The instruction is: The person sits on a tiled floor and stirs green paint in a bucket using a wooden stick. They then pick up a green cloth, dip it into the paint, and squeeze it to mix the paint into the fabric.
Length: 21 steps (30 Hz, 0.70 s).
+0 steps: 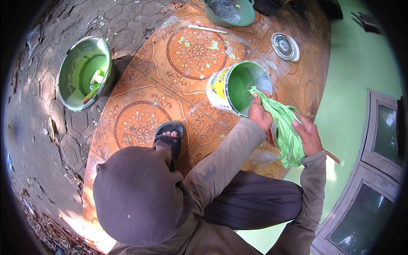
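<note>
Both my hands hold a crumpled light green plastic bag (287, 127) beside and partly over the rim of a paint bucket (219, 87). My left hand (260, 114) is closed round the bag's narrow, gathered end, near the bucket's mouth. Lower down, my right hand (309, 134) grips the bag's wider part from the right, its fingers partly hidden by the folds. The bucket is white and yellow, tilted in view, with green paint (241, 91) inside. A piece of clear plastic (262, 157) lies beneath the bag.
A dark basin (64, 87) with green paint and a pale tool (97, 77) stands at left. Beyond are a teal basin (219, 18), a white stick (207, 29) and a round lid (285, 46). Patterned tiles (140, 127) lie below; a green wall (346, 80) rises at right.
</note>
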### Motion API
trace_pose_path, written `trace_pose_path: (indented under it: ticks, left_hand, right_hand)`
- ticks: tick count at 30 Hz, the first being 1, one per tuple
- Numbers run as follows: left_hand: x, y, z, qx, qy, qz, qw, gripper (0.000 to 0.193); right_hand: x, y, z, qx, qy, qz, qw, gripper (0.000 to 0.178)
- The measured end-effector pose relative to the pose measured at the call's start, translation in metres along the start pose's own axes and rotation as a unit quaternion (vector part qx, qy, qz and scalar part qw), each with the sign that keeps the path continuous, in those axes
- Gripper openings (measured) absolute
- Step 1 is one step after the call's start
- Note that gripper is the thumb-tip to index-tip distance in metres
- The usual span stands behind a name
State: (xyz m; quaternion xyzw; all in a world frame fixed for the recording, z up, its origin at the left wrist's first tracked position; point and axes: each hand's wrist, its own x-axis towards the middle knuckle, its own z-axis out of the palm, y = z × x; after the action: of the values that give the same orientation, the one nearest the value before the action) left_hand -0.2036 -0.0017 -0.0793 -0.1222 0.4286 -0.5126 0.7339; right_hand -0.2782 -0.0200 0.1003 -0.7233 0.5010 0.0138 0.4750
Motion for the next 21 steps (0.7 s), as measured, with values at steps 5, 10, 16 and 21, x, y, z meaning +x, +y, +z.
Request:
trace_pose_path:
  ticks: [5,10,16,21]
  left_hand:
    - [0.000,0.003,0.004,0.036,0.019,0.047,0.998,0.023]
    - [-0.005,0.006,0.014,-0.004,0.045,0.031,0.999,0.014]
    - [-0.005,0.010,0.015,0.013,0.036,0.034,0.999,0.011]
    - [-0.005,0.014,0.015,0.010,0.022,0.013,1.000,0.012]
  right_hand:
    - [-0.001,-0.004,-0.002,0.008,-0.016,0.005,1.000,0.038]
    - [-0.003,-0.006,-0.005,0.019,-0.017,0.029,0.999,0.040]
    - [-0.002,-0.003,-0.008,0.004,-0.010,0.026,1.000,0.042]
    - [-0.002,-0.007,-0.007,-0.010,-0.021,0.012,1.000,0.041]
